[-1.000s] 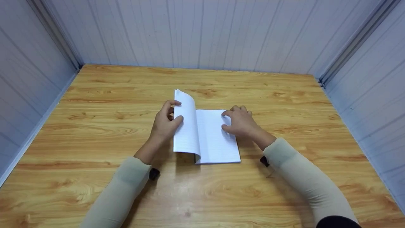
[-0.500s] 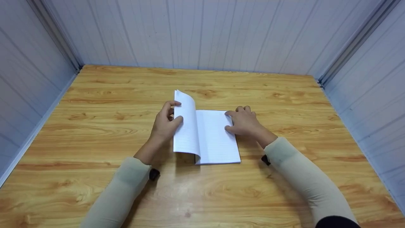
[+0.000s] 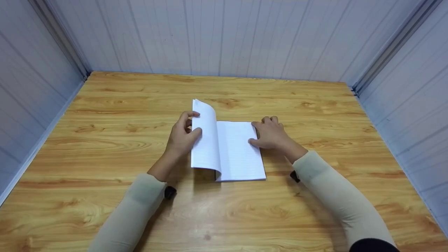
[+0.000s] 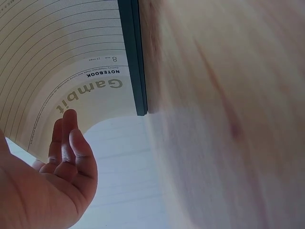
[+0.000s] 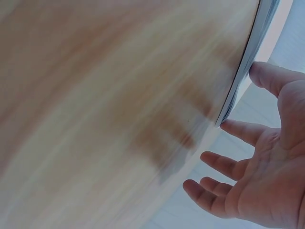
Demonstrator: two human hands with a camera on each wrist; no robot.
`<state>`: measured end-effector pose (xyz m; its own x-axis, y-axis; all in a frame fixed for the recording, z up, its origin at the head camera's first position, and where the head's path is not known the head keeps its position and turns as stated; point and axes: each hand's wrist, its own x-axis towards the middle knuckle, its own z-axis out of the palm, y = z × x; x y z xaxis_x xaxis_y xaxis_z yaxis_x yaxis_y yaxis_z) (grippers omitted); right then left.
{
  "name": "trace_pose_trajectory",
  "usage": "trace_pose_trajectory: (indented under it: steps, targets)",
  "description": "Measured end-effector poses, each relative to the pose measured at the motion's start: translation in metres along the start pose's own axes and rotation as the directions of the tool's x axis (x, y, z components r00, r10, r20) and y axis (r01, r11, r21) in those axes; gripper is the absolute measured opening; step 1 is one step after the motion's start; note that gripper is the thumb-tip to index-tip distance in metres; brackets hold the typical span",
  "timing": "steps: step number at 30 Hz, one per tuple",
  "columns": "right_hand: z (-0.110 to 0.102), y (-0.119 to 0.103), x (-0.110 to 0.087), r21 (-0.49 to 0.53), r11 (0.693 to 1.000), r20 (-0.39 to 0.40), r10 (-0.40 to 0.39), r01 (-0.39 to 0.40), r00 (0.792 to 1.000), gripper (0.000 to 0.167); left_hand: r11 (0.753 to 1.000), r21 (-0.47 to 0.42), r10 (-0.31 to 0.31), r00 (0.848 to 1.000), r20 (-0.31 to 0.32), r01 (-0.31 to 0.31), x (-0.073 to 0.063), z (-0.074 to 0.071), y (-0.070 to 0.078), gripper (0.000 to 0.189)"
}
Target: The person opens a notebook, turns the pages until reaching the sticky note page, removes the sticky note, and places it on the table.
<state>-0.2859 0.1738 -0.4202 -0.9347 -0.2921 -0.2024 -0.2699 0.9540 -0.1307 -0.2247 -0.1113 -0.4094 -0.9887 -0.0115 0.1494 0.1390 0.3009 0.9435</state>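
A notebook (image 3: 243, 159) with ruled white pages lies opened on the wooden table. Its left-hand leaves (image 3: 205, 147) stand raised and curve up from the spine. My left hand (image 3: 180, 138) pinches their outer edge, thumb on the page side and the other fingers mostly behind. In the left wrist view, the outer face of the raised part carries the words "Gambit NOTEBOOK" (image 4: 90, 90), beside a dark green spine (image 4: 131, 52). My right hand (image 3: 271, 134) rests at the right edge. Its thumb (image 5: 267, 74) and index fingertip touch that edge, with the remaining fingers spread loosely.
The wood-grain table (image 3: 140, 94) extends around the notebook on every side. Pale panelled walls (image 3: 224, 38) close it in at the back, left and right. A small black object (image 3: 170, 192) shows at the left cuff, another (image 3: 295, 176) at the right.
My right hand has slid slightly right, from over the right page back to its outer edge. The left hand and the raised leaves have stayed nearly still.
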Motion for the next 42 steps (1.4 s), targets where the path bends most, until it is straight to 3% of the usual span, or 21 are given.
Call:
trace_pose_trajectory:
  steps: [24,31,37,42]
  targets:
    - [0.003,-0.0003,-0.0011,-0.006,0.996,0.02,-0.087,0.087,0.996,0.069,1.0,0.001,-0.009,1.0,0.002,0.009,0.0001,0.0004,-0.0015,0.043]
    - [0.0036,-0.0029,0.0005,-0.01,0.996,-0.029,-0.089,0.089,0.996,0.067,1.0,-0.005,-0.002,1.0,-0.003,0.002,-0.0002,0.0008,-0.0016,0.043]
    - [0.0024,-0.0043,0.0008,0.046,0.995,-0.103,-0.084,0.09,0.991,0.066,1.0,0.006,0.008,1.0,-0.013,-0.008,0.001,0.0017,-0.0012,0.043]
    - [0.0015,-0.0056,0.0006,0.217,0.974,-0.138,-0.027,0.057,0.99,0.065,1.0,0.012,0.002,1.0,-0.013,-0.002,0.0011,0.0019,-0.0014,0.043]
